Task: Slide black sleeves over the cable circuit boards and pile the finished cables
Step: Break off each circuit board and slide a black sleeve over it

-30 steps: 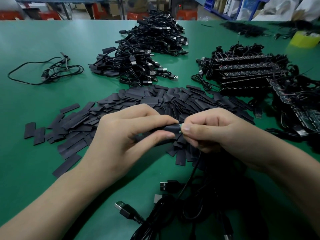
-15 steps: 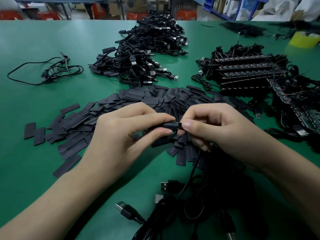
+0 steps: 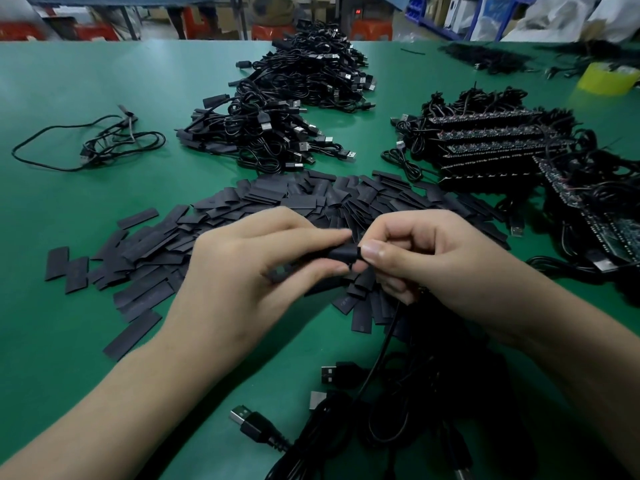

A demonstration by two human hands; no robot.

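Note:
My left hand (image 3: 242, 271) pinches a black sleeve (image 3: 341, 253) between thumb and fingers, just above a spread of loose flat sleeves (image 3: 263, 209). My right hand (image 3: 436, 258) grips the cable end at the sleeve's right mouth, thumb tip against its opening. The board itself is hidden inside the sleeve and my fingers. The cable (image 3: 384, 337) hangs from my right hand down to a tangle of cables (image 3: 398, 427) at the near edge. A pile of sleeved cables (image 3: 277, 126) lies behind the loose sleeves.
Rows of bare circuit boards with cables (image 3: 491, 140) are stacked at the right. A loose cable (image 3: 100, 143) lies at the left on the green table (image 3: 69, 81). A yellow tape roll (image 3: 606, 77) stands at the far right. A USB plug (image 3: 249, 420) lies near me.
My right thumb has pressed closer to the sleeve's mouth, and the light bit of board seen there earlier no longer shows. Both hands stay in the same spot.

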